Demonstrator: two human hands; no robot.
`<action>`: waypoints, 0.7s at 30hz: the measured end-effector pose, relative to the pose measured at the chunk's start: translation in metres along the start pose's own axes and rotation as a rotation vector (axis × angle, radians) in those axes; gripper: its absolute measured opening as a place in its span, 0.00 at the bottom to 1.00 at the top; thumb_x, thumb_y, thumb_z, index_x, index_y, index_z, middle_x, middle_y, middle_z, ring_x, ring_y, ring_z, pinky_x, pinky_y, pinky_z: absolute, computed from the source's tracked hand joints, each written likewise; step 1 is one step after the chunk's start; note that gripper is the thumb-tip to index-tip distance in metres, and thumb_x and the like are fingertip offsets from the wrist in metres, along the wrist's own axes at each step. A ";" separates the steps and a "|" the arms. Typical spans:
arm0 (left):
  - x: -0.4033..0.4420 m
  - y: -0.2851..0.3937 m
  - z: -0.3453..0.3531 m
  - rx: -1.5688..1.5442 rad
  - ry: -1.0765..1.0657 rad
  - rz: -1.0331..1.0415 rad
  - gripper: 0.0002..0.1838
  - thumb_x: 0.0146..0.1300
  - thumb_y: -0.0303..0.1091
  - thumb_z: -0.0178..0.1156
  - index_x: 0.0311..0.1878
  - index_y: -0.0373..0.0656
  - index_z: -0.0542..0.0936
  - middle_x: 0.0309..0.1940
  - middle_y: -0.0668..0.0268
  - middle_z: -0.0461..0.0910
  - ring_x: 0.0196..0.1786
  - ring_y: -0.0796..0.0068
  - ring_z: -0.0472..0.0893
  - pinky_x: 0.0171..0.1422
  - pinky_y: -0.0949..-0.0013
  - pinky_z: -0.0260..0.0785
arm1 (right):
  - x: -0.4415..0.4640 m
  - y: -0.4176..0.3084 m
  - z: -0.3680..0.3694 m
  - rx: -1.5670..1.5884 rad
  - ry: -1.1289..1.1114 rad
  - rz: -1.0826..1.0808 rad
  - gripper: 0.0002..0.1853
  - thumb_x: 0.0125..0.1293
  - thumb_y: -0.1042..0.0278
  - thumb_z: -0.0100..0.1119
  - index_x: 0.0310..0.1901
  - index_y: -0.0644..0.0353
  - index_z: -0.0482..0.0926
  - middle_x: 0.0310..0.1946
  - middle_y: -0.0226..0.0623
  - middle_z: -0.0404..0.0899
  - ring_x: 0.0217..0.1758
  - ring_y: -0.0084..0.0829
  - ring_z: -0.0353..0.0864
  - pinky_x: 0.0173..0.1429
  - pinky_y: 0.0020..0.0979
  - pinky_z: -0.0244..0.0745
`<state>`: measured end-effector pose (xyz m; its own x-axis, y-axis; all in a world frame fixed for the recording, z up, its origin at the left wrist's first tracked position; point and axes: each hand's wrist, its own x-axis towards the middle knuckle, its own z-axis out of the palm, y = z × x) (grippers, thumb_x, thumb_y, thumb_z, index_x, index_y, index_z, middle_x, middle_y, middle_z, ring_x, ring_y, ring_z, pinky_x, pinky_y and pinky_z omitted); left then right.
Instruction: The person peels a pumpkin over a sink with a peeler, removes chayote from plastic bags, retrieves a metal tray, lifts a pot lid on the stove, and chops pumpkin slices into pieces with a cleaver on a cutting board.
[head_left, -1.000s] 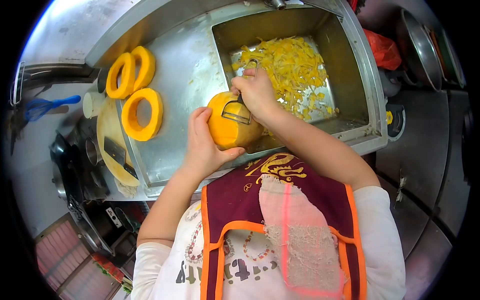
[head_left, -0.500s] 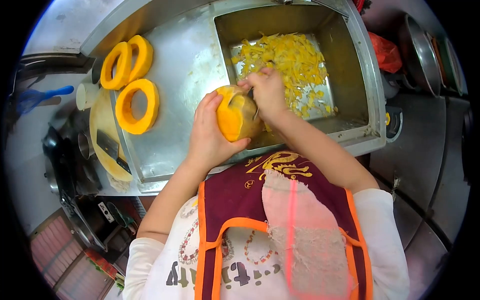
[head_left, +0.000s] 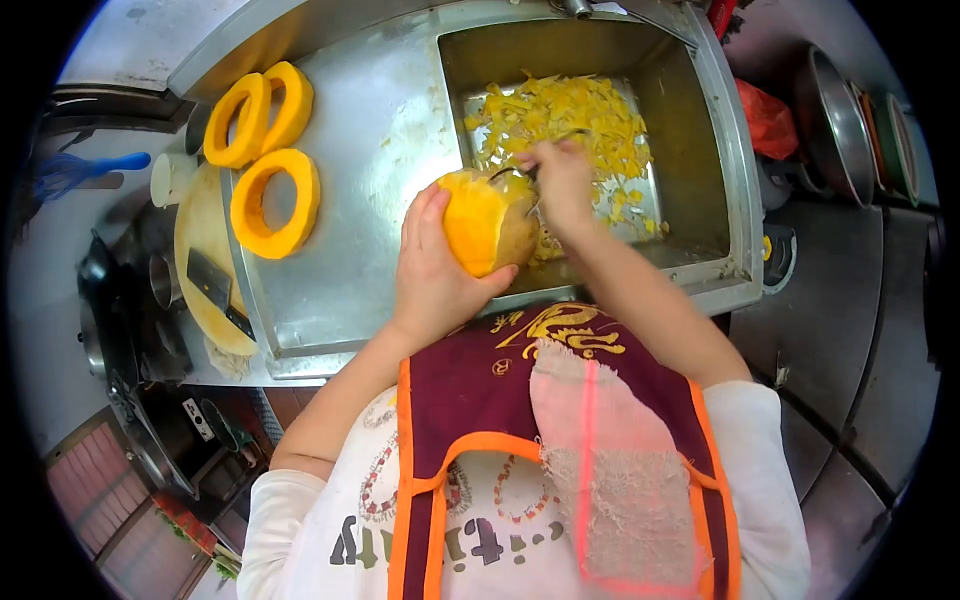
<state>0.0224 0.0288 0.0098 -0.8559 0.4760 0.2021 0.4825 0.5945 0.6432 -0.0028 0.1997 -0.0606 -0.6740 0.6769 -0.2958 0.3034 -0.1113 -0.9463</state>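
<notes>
My left hand point(head_left: 440, 255) grips a chunk of pumpkin point(head_left: 472, 225) from its left side, fingers on top and thumb below. Bare orange flesh faces left on the chunk, while its right end still carries brownish rind. In my right hand point(head_left: 562, 180) is a peeler point(head_left: 518, 172), its metal head just off the upper right of the pumpkin; the fingers partly cover the handle. Below both lies a heap of yellow peelings point(head_left: 570, 115) on the floor of the sink basin point(head_left: 690, 150).
Three peeled pumpkin rings point(head_left: 276, 203) sit on the metal drainboard point(head_left: 375, 130) at left. Beyond its left edge, a cleaver point(head_left: 210, 278) rests on a round cutting board point(head_left: 200, 225). A red bag point(head_left: 767, 120) and metal bowls point(head_left: 832, 125) stand right of the sink.
My right hand has moved slightly right and down with the peeler, whose head now shows clear of the rind. The pumpkin is turned a little, showing more orange flesh.
</notes>
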 end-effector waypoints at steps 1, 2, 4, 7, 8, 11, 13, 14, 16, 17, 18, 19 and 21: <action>0.000 0.002 -0.001 0.014 0.001 -0.003 0.51 0.30 0.36 0.75 0.59 0.36 0.58 0.57 0.48 0.62 0.60 0.49 0.64 0.65 0.59 0.57 | 0.024 0.040 -0.021 -0.151 0.014 0.037 0.12 0.52 0.72 0.54 0.37 0.71 0.71 0.26 0.41 0.76 0.27 0.31 0.76 0.35 0.30 0.70; 0.002 0.002 -0.003 -0.001 -0.010 0.003 0.51 0.30 0.36 0.75 0.59 0.35 0.58 0.57 0.48 0.62 0.60 0.49 0.64 0.65 0.59 0.57 | 0.044 0.060 -0.035 -0.295 0.029 0.063 0.17 0.53 0.68 0.58 0.40 0.72 0.70 0.29 0.44 0.76 0.27 0.34 0.77 0.35 0.33 0.72; 0.003 0.001 -0.006 -0.028 -0.036 0.004 0.51 0.30 0.37 0.75 0.59 0.35 0.58 0.57 0.48 0.62 0.60 0.49 0.64 0.65 0.59 0.56 | 0.037 0.036 -0.031 0.250 0.054 0.349 0.15 0.53 0.69 0.58 0.39 0.71 0.72 0.29 0.45 0.76 0.27 0.35 0.77 0.33 0.33 0.73; -0.002 -0.002 0.000 -0.028 0.002 -0.007 0.51 0.30 0.36 0.75 0.59 0.35 0.58 0.58 0.48 0.62 0.60 0.49 0.64 0.66 0.59 0.56 | 0.013 0.004 -0.015 0.457 -0.081 0.496 0.16 0.54 0.73 0.55 0.44 0.71 0.69 0.31 0.45 0.75 0.29 0.33 0.78 0.34 0.30 0.73; -0.002 -0.002 0.000 -0.031 0.007 0.004 0.51 0.30 0.36 0.75 0.60 0.35 0.58 0.58 0.48 0.62 0.61 0.49 0.64 0.66 0.59 0.56 | -0.004 -0.019 -0.003 0.452 -0.148 0.417 0.17 0.54 0.73 0.55 0.45 0.71 0.68 0.31 0.44 0.75 0.29 0.32 0.78 0.34 0.30 0.73; -0.001 -0.006 -0.002 -0.047 0.001 0.034 0.51 0.29 0.35 0.75 0.60 0.36 0.58 0.58 0.49 0.61 0.61 0.50 0.63 0.66 0.59 0.55 | -0.019 -0.021 0.008 0.449 -0.182 0.312 0.22 0.53 0.73 0.54 0.50 0.71 0.64 0.31 0.44 0.75 0.30 0.32 0.78 0.36 0.29 0.73; -0.003 -0.013 -0.006 -0.070 -0.024 0.047 0.52 0.29 0.35 0.75 0.61 0.37 0.58 0.59 0.49 0.61 0.61 0.50 0.63 0.67 0.59 0.55 | 0.003 0.022 0.006 0.252 -0.054 0.234 0.22 0.53 0.73 0.54 0.49 0.73 0.65 0.30 0.44 0.74 0.29 0.32 0.78 0.36 0.28 0.73; -0.006 -0.016 -0.011 -0.089 -0.070 0.042 0.51 0.29 0.35 0.75 0.61 0.38 0.58 0.59 0.49 0.61 0.62 0.50 0.63 0.67 0.59 0.55 | 0.028 0.067 -0.007 0.053 0.063 0.171 0.20 0.52 0.73 0.55 0.47 0.74 0.67 0.29 0.45 0.74 0.28 0.32 0.78 0.36 0.28 0.73; 0.000 -0.025 -0.022 -0.117 -0.146 0.055 0.51 0.29 0.35 0.75 0.61 0.39 0.59 0.60 0.50 0.60 0.63 0.51 0.62 0.67 0.59 0.55 | 0.046 0.123 -0.041 -0.112 -0.084 0.140 0.13 0.52 0.74 0.56 0.38 0.73 0.70 0.28 0.44 0.74 0.25 0.32 0.76 0.34 0.29 0.73; 0.004 -0.029 -0.024 -0.129 -0.153 0.074 0.51 0.29 0.35 0.75 0.61 0.39 0.59 0.60 0.50 0.60 0.63 0.51 0.61 0.67 0.59 0.54 | 0.048 0.107 -0.036 0.085 -0.087 0.300 0.13 0.53 0.74 0.56 0.38 0.73 0.69 0.29 0.45 0.74 0.26 0.33 0.77 0.31 0.30 0.74; 0.002 -0.032 -0.027 -0.143 -0.173 0.080 0.51 0.29 0.36 0.75 0.61 0.40 0.59 0.60 0.50 0.60 0.63 0.51 0.61 0.67 0.59 0.54 | 0.038 0.078 -0.030 0.279 -0.086 0.477 0.13 0.54 0.74 0.56 0.39 0.72 0.68 0.31 0.45 0.74 0.27 0.35 0.78 0.28 0.31 0.75; 0.001 -0.034 -0.028 -0.159 -0.193 0.091 0.51 0.28 0.36 0.75 0.61 0.40 0.60 0.61 0.51 0.60 0.64 0.52 0.61 0.67 0.59 0.54 | 0.032 0.055 -0.024 0.474 -0.079 0.649 0.13 0.54 0.74 0.56 0.39 0.72 0.67 0.32 0.46 0.73 0.28 0.36 0.79 0.25 0.32 0.75; 0.002 -0.035 -0.030 -0.163 -0.204 0.090 0.51 0.28 0.36 0.75 0.61 0.40 0.60 0.61 0.51 0.60 0.64 0.52 0.61 0.68 0.59 0.54 | 0.016 0.022 -0.005 0.449 -0.188 0.532 0.13 0.55 0.73 0.57 0.38 0.71 0.68 0.31 0.45 0.73 0.28 0.36 0.79 0.29 0.34 0.76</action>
<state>-0.0023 -0.0103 0.0094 -0.7479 0.6526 0.1214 0.5043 0.4396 0.7433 -0.0035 0.2121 -0.0854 -0.6283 0.3157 -0.7110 0.3442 -0.7068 -0.6180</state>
